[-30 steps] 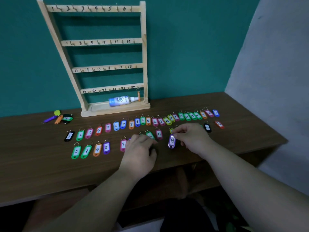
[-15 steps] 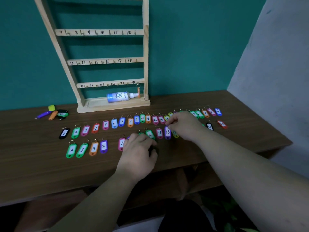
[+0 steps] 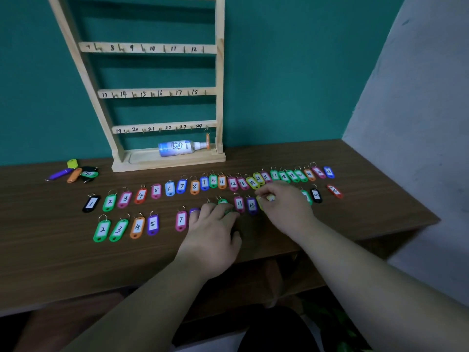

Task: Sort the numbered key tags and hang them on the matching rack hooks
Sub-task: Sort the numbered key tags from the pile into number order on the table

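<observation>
key tags (image 3: 194,186) mostly rowed by number on table (image 3: 50,250); rack (image 3: 219,97) bears one orange tag (image 3: 207,141). right hand (image 3: 286,207) pinches yellow tag (image 3: 270,198); left hand (image 3: 213,232) rests slack.

One wide-angle camera, worn on the person's head, gives the only view. It looks forward and down over the dark brown wooden table (image 3: 380,212) toward the teal painted wall (image 3: 291,72), with a grey wall (image 3: 418,110) closing the right side. The pale wooden rack with numbered rails (image 3: 157,92) sits upper left of centre, its top cropped by the frame edge and its uprights splayed by the lens. Rows of coloured plastic key tags (image 3: 195,186) cross mid-frame, close enough to read most numbers. Both forearms rise from the bottom edge. The left hand (image 3: 213,232) and the right hand (image 3: 286,209), which pinches a yellow plastic key tag (image 3: 270,198), meet near the centre.
</observation>
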